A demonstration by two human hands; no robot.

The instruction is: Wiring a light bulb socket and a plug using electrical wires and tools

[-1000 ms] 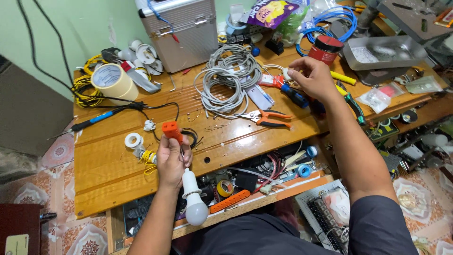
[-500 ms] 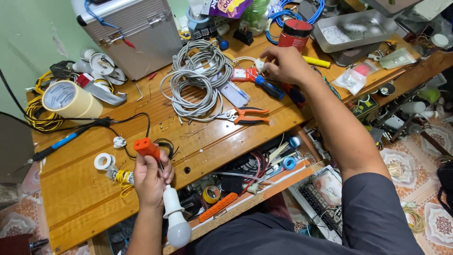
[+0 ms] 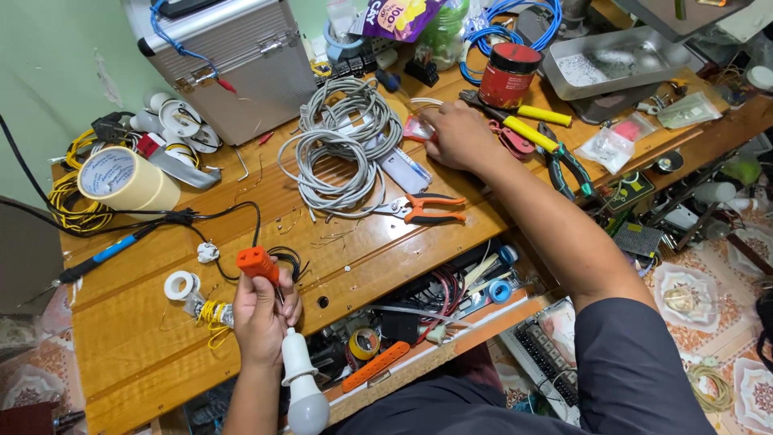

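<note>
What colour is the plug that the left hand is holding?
The plug in the left hand is orange, seen best in the head view.

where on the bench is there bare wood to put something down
Bare wood lies along the near left edge of the bench, below the white tape roll, and between the orange pliers and left hand. The back, around the grey cable coil, is crowded.

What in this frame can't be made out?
Head view, the only one:
- What the right hand touches beside the cable coil: its fingers cover it.
- How the left hand grips the bulb and the orange plug: the palm faces away.
- The bulb's lower end: cut off by the bottom edge.
- The metal tray's contents: too small.
- The drawer below the table edge: a tangle, parts indistinct.
</note>
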